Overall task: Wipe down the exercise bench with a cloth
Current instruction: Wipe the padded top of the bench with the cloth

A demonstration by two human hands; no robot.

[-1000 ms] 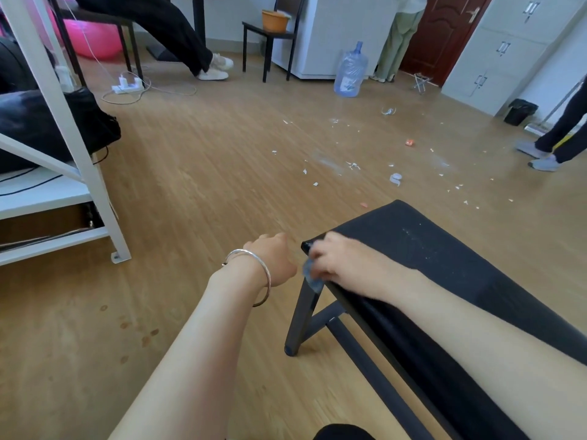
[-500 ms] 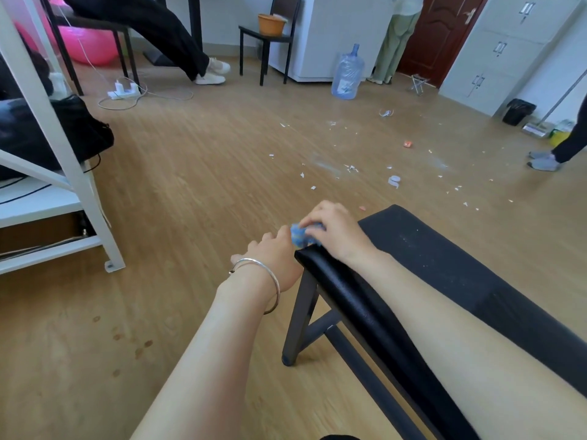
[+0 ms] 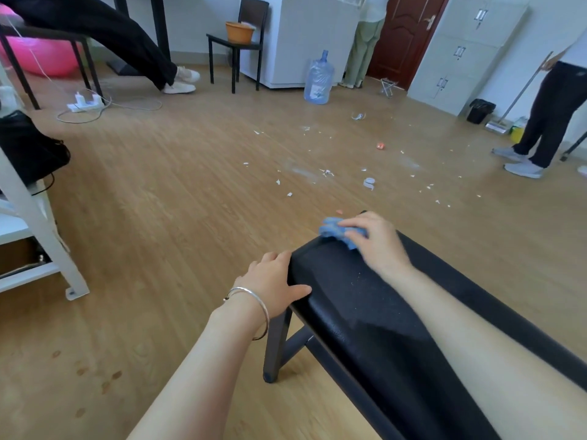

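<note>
Head view: presses a bunched blue cloth (image 3: 336, 232) onto the far end of the black exercise bench (image 3: 359, 315) with the right hand (image 3: 376, 241), fingers curled close together over it. Clasps the bench's end edge with the left hand (image 3: 272, 282), thumb laid on the pad, fingers bent down the side. Wears a silver bangle (image 3: 266, 312) on that wrist.
</note>
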